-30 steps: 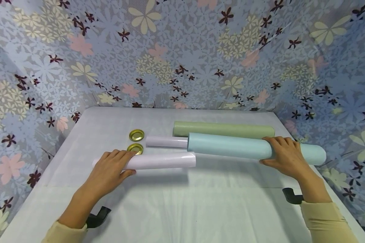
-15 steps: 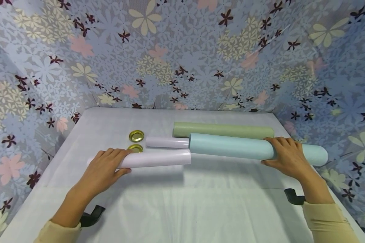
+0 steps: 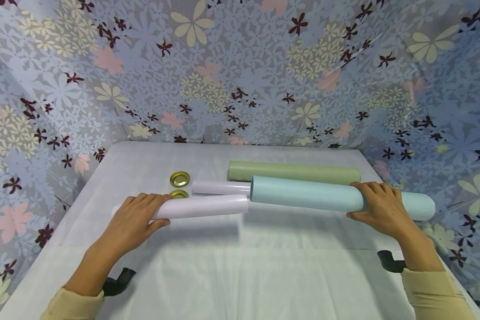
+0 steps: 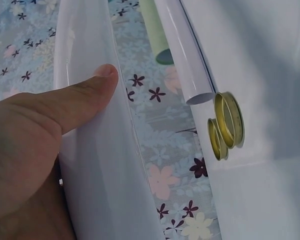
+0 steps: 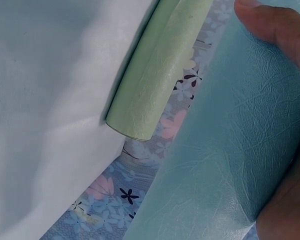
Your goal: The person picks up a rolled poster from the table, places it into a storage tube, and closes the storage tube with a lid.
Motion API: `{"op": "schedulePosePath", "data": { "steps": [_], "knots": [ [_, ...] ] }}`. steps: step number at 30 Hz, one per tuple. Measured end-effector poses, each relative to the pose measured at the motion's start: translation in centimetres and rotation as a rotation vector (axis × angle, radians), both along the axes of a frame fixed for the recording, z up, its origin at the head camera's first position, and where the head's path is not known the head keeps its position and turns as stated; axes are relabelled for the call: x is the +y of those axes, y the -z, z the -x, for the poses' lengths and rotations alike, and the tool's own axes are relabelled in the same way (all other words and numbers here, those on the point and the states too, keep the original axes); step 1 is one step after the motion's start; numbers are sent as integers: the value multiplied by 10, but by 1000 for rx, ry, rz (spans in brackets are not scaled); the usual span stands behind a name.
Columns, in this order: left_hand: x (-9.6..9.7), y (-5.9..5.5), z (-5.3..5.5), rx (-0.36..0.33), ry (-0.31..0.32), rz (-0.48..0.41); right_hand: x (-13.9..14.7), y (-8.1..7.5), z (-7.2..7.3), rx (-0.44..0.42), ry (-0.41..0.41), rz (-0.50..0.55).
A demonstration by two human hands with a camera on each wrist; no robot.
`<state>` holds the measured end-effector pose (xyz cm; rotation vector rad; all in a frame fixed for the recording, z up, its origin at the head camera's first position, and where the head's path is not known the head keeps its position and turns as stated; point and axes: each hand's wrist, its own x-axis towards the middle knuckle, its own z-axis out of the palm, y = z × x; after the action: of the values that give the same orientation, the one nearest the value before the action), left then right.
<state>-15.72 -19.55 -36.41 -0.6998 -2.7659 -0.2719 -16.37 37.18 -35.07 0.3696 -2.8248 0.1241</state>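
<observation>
My left hand (image 3: 134, 222) grips a glossy white tube (image 3: 208, 206) near its left end, held above the table. In the left wrist view the thumb lies across that white tube (image 4: 107, 165). On the right, my right hand (image 3: 382, 209) holds a wider light blue tube (image 3: 304, 193) with a textured surface, its open left end close to the white tube's right end, with a small gap between them. The right wrist view shows fingers round the blue tube (image 5: 210, 150). Behind lies a second white tube (image 3: 216, 187), partly hidden by the blue one.
A green tube (image 3: 292, 171) lies at the back of the white-covered table (image 3: 240, 280). Two gold ring-shaped lids (image 3: 180, 179) sit left of the second white tube, the nearer one partly covered by my left hand and tube. Floral fabric (image 3: 240, 66) hangs behind and at both sides.
My left hand has shifted left and slightly up with the white tube. My right hand has drifted a little right with the blue tube, so the two tube ends have moved apart.
</observation>
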Motion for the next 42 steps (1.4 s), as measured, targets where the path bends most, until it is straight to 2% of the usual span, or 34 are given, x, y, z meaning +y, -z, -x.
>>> {"op": "schedulePosePath", "data": {
  "steps": [6, 13, 24, 42],
  "knots": [
    [0, 0, 3, 8, -1, 10, 2, 1, -2, 7, -11, 7],
    [0, -2, 6, -14, -11, 24, 3, 1, -4, 17, -16, 5],
    [0, -3, 9, 9, 1, 18, 3, 0, -6, 31, -41, 10],
    [3, -4, 14, 10, 8, 18, -1, -1, -10, 29, -36, -7]
  ]
}}
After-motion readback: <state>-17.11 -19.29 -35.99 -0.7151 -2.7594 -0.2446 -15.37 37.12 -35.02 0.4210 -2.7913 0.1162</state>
